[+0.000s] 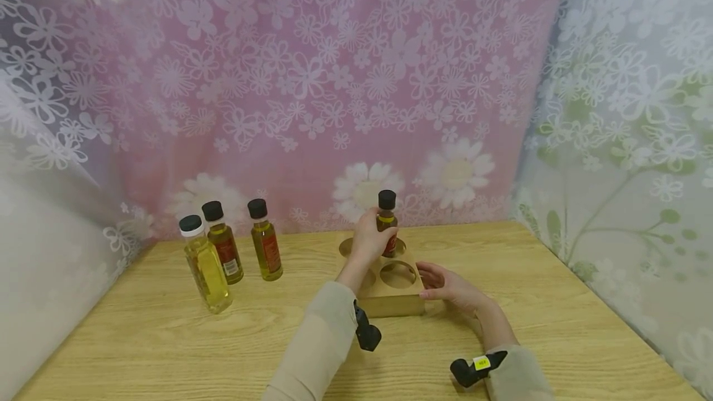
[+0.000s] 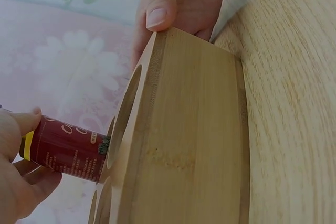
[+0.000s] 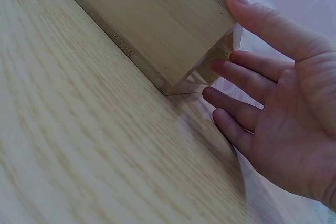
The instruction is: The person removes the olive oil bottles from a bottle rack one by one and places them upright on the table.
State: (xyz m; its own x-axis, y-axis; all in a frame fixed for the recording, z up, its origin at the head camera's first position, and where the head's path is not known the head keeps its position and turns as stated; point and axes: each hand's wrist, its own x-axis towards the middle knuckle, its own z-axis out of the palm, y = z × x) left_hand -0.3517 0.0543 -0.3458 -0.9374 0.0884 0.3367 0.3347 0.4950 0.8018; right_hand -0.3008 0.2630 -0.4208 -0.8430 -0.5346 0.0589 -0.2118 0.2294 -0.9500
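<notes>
My left hand point(image 1: 370, 237) grips a small olive-oil bottle point(image 1: 387, 218) with a black cap and red label around its upper part. The bottle stands nearly upright in the far right round hole of a wooden bottle rack point(image 1: 390, 306). In the left wrist view its red label point(image 2: 68, 148) shows above the rack's top, the lower end hidden inside. My right hand point(image 1: 453, 288) is at the rack's right side, its thumb at the top front corner. In the right wrist view the hand's fingers point(image 3: 239, 106) are loosely extended beside the rack's open end.
Left of the rack stand two dark-capped olive-oil bottles with red labels, one bottle point(image 1: 265, 243) nearer the rack and another point(image 1: 227, 249) farther left. A taller clear bottle point(image 1: 206, 271) of yellow oil stands in front. Flowered curtains point(image 1: 345, 110) border the wooden table point(image 1: 250, 351).
</notes>
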